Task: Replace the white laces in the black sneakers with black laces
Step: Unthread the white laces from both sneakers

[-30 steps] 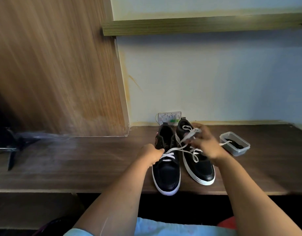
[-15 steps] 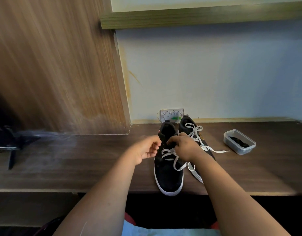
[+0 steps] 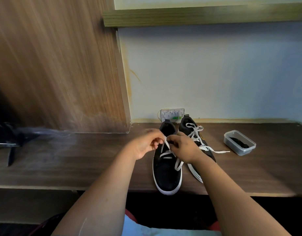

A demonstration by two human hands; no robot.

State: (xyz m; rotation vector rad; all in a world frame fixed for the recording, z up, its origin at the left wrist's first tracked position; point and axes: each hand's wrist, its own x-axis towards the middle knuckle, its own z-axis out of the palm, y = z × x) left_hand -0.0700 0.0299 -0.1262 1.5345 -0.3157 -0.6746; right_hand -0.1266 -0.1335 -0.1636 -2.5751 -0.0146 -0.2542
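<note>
Two black sneakers with white soles stand side by side on the dark wooden desk (image 3: 78, 167). The left sneaker (image 3: 166, 174) has its white lace (image 3: 178, 164) loosened. My left hand (image 3: 146, 143) pinches one strand of that lace above the tongue. My right hand (image 3: 182, 147) pinches the lace just beside it, over the same shoe. The right sneaker (image 3: 189, 126) is partly hidden behind my right wrist; its white lace (image 3: 213, 149) lies loose and trails onto the desk. Black laces (image 3: 238, 143) lie in a clear plastic tub (image 3: 239, 150) at the right.
A wood-grain panel (image 3: 53, 65) rises at the left, with a dark stand (image 3: 9, 138) at its foot. A white wall socket (image 3: 171, 114) sits behind the shoes, and a green shelf (image 3: 198, 16) runs overhead. The desk's front edge is close to the left sneaker's toe.
My right hand left the right sneaker's lace and came over to the left sneaker. Both hands now pinch the left sneaker's lace, lifted up from the eyelets.
</note>
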